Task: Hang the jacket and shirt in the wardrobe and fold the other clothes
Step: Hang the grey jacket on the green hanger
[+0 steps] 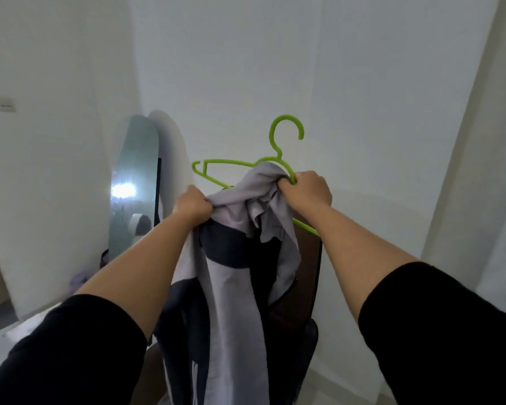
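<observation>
A grey and dark navy jacket (231, 287) hangs in front of me, its upper part bunched over a lime green plastic hanger (285, 133). My left hand (192, 204) grips a fold of grey fabric at the jacket's top left. My right hand (310, 190) grips the hanger's right shoulder together with grey fabric near the collar. The hanger's hook points up and its left arm sticks out bare. Its lower right end shows past my right wrist.
An oval mirror (135, 182) leans against the white wall at the left. A dark brown chair back (310, 267) stands behind the jacket. A light switch (5, 105) is on the left wall. A white panel edge (465, 141) runs down the right side.
</observation>
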`<act>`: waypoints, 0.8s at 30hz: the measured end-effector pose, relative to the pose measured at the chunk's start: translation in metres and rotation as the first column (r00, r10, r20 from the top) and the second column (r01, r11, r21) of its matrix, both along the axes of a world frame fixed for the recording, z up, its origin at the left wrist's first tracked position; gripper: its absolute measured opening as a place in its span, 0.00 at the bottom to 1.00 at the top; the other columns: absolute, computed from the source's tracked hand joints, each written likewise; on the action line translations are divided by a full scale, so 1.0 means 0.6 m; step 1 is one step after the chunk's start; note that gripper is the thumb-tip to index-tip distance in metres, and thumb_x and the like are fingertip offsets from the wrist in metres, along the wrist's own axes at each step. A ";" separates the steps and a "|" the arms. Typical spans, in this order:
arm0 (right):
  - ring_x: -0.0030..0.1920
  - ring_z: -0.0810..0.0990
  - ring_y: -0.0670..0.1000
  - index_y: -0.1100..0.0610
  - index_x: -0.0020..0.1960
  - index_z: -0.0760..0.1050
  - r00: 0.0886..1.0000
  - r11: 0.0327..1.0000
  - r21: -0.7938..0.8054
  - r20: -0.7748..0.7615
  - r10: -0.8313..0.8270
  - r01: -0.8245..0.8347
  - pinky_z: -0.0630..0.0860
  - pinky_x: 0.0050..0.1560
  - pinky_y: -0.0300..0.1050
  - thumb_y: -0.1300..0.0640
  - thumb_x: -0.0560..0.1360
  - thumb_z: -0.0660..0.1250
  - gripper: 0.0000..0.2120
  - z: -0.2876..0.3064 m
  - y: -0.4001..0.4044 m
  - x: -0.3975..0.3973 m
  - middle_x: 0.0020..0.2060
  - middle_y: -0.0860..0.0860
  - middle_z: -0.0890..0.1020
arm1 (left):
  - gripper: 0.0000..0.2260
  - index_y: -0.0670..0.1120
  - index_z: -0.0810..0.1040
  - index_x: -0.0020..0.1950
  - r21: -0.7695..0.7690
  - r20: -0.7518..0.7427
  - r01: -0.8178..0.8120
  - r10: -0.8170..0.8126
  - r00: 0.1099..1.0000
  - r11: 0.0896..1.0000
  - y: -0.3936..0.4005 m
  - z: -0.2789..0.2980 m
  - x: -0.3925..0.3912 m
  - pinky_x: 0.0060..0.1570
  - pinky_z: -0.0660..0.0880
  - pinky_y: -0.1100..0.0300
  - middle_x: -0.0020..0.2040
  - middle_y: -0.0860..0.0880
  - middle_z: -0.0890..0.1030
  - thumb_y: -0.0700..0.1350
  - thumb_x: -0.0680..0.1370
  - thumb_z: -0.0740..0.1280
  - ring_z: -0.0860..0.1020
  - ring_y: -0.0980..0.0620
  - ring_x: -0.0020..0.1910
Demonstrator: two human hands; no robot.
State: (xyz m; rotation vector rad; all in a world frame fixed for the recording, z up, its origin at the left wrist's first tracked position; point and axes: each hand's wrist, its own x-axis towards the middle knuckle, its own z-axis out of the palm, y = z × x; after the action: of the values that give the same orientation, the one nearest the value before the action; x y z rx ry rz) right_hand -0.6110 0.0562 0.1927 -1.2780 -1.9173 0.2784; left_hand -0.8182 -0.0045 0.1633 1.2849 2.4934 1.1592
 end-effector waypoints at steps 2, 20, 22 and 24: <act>0.45 0.77 0.59 0.56 0.39 0.75 0.999 0.999 0.034 0.053 -0.014 0.012 0.67 0.39 0.44 0.46 0.75 0.61 0.14 0.021 -0.013 -0.029 0.39 0.55 0.78 | 0.17 0.38 0.68 0.60 0.041 -0.026 0.083 -0.082 0.996 0.996 0.003 0.000 0.014 0.48 0.71 0.53 0.55 0.40 0.75 0.43 0.74 0.65 0.74 0.40 0.55; 0.39 0.75 0.55 0.54 0.35 0.72 0.988 0.984 -0.091 -0.002 -0.155 0.154 0.64 0.31 0.40 0.47 0.74 0.63 0.13 0.023 -0.082 -0.193 0.35 0.51 0.76 | 0.17 0.40 0.68 0.57 0.211 -0.533 0.528 -0.356 0.768 0.823 -0.033 -0.039 -0.090 0.40 0.68 0.54 0.48 0.40 0.79 0.48 0.74 0.66 0.77 0.39 0.46; 0.40 0.76 0.56 0.55 0.37 0.74 0.985 0.980 -0.107 -0.021 -0.174 0.170 0.66 0.34 0.41 0.47 0.73 0.64 0.13 0.013 -0.088 -0.193 0.37 0.52 0.77 | 0.13 0.38 0.69 0.57 0.229 -0.457 0.558 -0.418 0.785 0.798 -0.035 -0.037 -0.085 0.39 0.67 0.55 0.47 0.37 0.78 0.42 0.75 0.63 0.75 0.38 0.45; 0.41 0.75 0.56 0.55 0.39 0.75 0.981 0.975 -0.114 -0.016 -0.194 0.191 0.67 0.36 0.42 0.47 0.74 0.63 0.12 0.004 -0.092 -0.186 0.39 0.53 0.77 | 0.09 0.38 0.70 0.54 0.265 -0.282 0.546 -0.478 0.832 0.795 -0.033 -0.028 -0.087 0.40 0.65 0.57 0.45 0.40 0.77 0.40 0.76 0.61 0.73 0.43 0.43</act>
State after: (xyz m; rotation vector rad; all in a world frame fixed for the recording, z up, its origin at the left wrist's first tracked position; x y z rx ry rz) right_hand -0.7225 0.0011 0.1953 -1.5162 -1.7603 0.3050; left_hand -0.8702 -0.0242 0.1467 2.1010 1.8803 1.3872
